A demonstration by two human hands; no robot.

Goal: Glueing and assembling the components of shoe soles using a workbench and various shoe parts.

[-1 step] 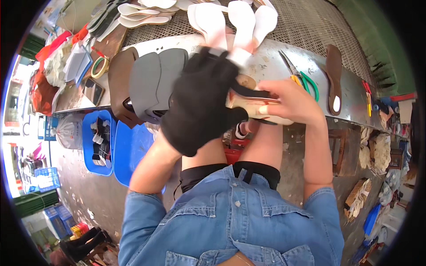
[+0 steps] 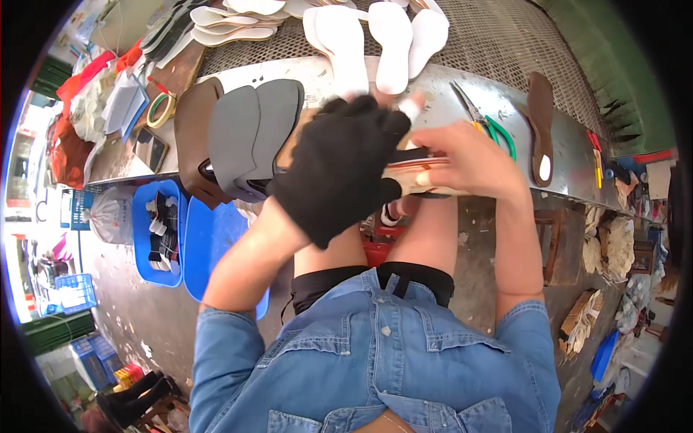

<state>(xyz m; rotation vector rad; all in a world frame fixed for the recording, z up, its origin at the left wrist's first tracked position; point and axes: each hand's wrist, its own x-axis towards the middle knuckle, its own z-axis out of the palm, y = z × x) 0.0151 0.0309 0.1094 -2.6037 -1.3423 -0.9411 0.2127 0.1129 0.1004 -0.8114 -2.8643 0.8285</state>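
My right hand (image 2: 473, 162), bare, is closed on a pale insole (image 2: 415, 173) with reddish-brown layered edges, fingers above and thumb on its near side. A dark strap end (image 2: 410, 154) lies at its top, by my right fingertips. Over the left part of the insole is my left hand (image 2: 336, 162), in a black fingerless glove, back upward. Its fingers reach forward, apart from the thumb, and white tape wraps one fingertip. The glove hides much of the insole, and the left fingertips are slightly blurred. Just left of the glove lie grey sole sheets (image 2: 253, 130).
White insoles (image 2: 390, 43) rest along the far mesh (image 2: 491, 43). Green-handled scissors (image 2: 487, 123) and a brown sole piece (image 2: 541, 130) lie to the right. A tape roll (image 2: 161, 110) and a phone (image 2: 150, 150) are at left, above blue bins (image 2: 159, 231).
My left hand has drawn slightly back and to the right, its fingers less far forward. My right hand stays on the insole, which has shifted little.
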